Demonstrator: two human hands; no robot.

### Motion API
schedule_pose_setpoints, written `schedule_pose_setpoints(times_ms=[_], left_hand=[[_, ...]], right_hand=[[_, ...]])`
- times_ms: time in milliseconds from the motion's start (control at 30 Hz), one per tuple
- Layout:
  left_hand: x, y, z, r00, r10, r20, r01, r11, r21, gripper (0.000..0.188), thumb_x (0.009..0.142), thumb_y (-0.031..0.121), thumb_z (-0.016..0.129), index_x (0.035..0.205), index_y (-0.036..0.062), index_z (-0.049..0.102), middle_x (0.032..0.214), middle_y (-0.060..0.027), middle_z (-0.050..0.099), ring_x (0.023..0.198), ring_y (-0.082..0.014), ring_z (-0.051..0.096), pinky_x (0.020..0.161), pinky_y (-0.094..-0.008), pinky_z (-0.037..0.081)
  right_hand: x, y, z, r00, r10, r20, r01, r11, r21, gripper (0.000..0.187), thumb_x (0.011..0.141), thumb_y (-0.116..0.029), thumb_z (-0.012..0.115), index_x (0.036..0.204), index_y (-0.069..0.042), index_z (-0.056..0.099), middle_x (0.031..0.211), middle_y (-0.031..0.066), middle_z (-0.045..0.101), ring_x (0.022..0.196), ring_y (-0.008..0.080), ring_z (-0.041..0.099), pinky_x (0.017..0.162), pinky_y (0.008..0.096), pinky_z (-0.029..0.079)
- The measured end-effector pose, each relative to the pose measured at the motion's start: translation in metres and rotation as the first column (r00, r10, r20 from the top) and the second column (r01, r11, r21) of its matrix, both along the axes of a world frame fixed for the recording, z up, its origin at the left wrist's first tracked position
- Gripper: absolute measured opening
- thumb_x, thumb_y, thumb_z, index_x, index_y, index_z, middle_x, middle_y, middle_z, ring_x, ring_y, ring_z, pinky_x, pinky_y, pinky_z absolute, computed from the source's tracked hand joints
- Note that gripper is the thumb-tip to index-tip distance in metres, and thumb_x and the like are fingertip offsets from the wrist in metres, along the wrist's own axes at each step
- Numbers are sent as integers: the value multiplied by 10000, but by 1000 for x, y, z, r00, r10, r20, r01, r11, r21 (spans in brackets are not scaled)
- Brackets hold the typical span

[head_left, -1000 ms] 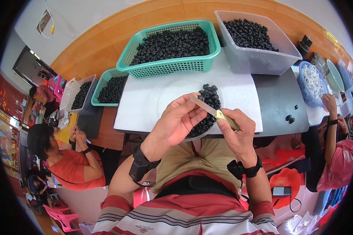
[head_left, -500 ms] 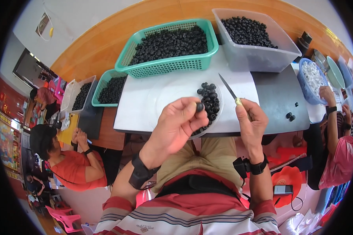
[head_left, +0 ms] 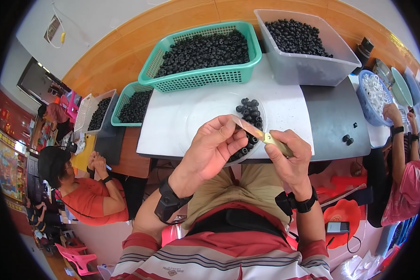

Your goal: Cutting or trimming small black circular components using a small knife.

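My left hand (head_left: 209, 148) is raised over the near side of a clear round plate (head_left: 265, 122), its thumb and fingers pinched together. The small round black part seen in them earlier is now hidden by fingers and blade. My right hand (head_left: 291, 161) is closed around the pale yellow handle of a small knife (head_left: 277, 143). Its blade points left and meets the left fingertips. Below and beyond the hands, a heap of black ring-like parts (head_left: 251, 111) lies on the plate's right side, partly covered by the hands and knife.
A green basket (head_left: 205, 79) and a translucent bin (head_left: 308, 72) of black parts stand at the back. Three loose parts (head_left: 347, 139) lie on the dark surface at right. Co-workers sit left (head_left: 91, 198) and right (head_left: 408, 191); a blue basket (head_left: 375, 100) holds white pieces.
My right hand has swung the knife leftward and down, so the blade that pointed up and away now reaches the left fingertips. The left hand has hardly moved.
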State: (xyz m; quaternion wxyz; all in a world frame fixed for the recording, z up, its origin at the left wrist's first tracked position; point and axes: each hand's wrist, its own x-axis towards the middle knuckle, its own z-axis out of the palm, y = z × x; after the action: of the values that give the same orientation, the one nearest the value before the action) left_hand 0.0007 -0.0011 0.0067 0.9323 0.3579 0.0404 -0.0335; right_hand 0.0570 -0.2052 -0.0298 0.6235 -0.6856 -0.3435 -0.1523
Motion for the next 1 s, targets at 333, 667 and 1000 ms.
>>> schedule_pose_setpoints(times_ms=[333,667,1000], left_hand=[[2,4,16,997,83,-4,-79,959,271,153,948,87,631,1077,4,623,964,-80,669,864,-161,679,806,-302,603],[89,122,56,789,309,531,-502,-172,847,209,853,90,693,1007,-51,682,916,-119,721,803,-163,682,745,-288,535],[59,82,13,859,145,490,-476,-123,871,219,856,68,705,1058,-16,693,972,-96,699,876,-152,670,813,-281,541]], right_hand=[[11,-12,-10,970,-45,-238,54,998,30,201,873,-95,732,1034,14,685,796,22,647,697,68,533,625,215,422],[14,-22,-28,919,10,-395,55,987,154,246,907,-162,721,1059,27,678,857,-7,639,742,50,521,661,197,420],[15,-27,-27,901,26,-434,41,989,145,266,912,-162,720,1082,36,671,873,-3,632,761,47,525,675,188,420]])
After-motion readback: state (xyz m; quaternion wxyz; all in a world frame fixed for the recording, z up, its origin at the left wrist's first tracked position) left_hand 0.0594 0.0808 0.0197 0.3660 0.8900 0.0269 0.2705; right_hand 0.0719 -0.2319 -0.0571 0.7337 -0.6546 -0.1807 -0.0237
